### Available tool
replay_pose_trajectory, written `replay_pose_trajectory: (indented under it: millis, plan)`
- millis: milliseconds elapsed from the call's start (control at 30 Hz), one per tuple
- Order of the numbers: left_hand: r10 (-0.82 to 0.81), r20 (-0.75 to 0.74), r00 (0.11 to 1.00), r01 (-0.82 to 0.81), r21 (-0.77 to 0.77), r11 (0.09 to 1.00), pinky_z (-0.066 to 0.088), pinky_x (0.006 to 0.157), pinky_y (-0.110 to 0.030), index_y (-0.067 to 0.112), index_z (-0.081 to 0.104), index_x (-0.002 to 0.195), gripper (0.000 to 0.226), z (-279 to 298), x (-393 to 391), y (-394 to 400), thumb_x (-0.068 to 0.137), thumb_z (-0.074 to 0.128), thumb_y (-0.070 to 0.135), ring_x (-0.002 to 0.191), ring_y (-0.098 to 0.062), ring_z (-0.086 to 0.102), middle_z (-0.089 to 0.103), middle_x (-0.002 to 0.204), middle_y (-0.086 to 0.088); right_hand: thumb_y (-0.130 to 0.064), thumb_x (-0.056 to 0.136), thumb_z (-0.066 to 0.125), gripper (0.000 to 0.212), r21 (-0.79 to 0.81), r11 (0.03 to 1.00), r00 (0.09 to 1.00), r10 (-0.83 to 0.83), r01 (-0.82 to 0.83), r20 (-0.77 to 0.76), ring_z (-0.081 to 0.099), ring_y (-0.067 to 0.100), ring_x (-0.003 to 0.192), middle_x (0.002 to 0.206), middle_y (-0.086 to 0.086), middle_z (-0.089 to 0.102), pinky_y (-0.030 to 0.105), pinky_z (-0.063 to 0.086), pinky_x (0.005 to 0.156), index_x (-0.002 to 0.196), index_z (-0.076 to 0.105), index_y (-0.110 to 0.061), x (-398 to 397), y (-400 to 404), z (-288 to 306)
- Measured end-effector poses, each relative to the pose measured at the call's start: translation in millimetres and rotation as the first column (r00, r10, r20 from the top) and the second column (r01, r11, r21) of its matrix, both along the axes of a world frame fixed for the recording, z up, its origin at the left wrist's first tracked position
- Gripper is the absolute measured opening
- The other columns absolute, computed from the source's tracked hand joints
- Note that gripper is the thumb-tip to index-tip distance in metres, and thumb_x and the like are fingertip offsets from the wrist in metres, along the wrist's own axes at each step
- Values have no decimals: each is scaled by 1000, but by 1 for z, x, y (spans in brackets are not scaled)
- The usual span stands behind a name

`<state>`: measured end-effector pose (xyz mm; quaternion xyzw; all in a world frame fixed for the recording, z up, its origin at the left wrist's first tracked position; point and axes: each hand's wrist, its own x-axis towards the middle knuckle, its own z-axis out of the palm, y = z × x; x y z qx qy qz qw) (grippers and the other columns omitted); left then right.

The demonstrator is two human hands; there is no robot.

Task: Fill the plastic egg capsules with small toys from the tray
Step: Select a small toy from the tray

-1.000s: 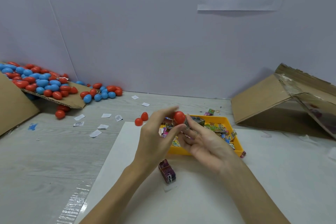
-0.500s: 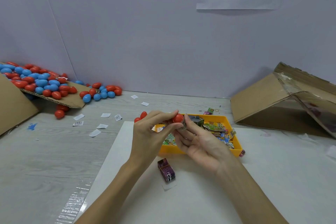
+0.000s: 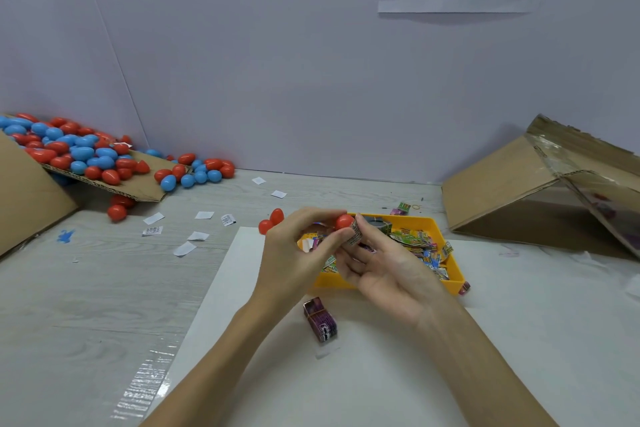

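Note:
My left hand [image 3: 294,253] pinches a red egg capsule half [image 3: 343,221] between thumb and fingers, above the near left corner of the yellow tray [image 3: 446,282]. My right hand [image 3: 384,263] pinches a small folded toy packet [image 3: 356,235] right against the capsule's open side. The tray holds several colourful small toy packets [image 3: 415,241]. Two red capsule pieces [image 3: 271,221] lie on the table just left of my left hand. A bundle of purple packets [image 3: 320,319] lies on the white sheet [image 3: 381,374] below my hands.
A heap of red and blue egg capsules [image 3: 79,152] spills from a cardboard box at the far left. A tipped cardboard box [image 3: 540,184] stands at the right. Several white paper slips [image 3: 185,248] are scattered on the grey table.
Both hands have dropped slightly and drawn together; the right hand's packet now sits against the red capsule half, where earlier it was a little apart.

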<state>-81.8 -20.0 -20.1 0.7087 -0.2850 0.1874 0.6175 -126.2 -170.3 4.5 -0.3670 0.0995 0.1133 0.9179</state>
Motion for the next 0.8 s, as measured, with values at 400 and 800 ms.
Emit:
replay_pose_trajectory:
  millis: [400,800]
  plan:
    - [-115,-157,981,96,-122,988,49,91,-13,21,78,118,25,2,-6,-9,95,72,11,105,-10,71,78,104,8,-35,92,72,41,47,996,997,78,-78,-12,74,23,107,120,15,74,34,59,88,122,71,-6,-3,2,4]
    - [-164,-184,969,123,-216,969,51,90,-16,16,79,115,25,5,-10,-11,92,71,22,107,-15,72,79,108,1,-42,95,67,42,-44,999,999,32,-30,39,75,22,105,122,17,73,32,58,84,117,69,-7,-4,5,5]
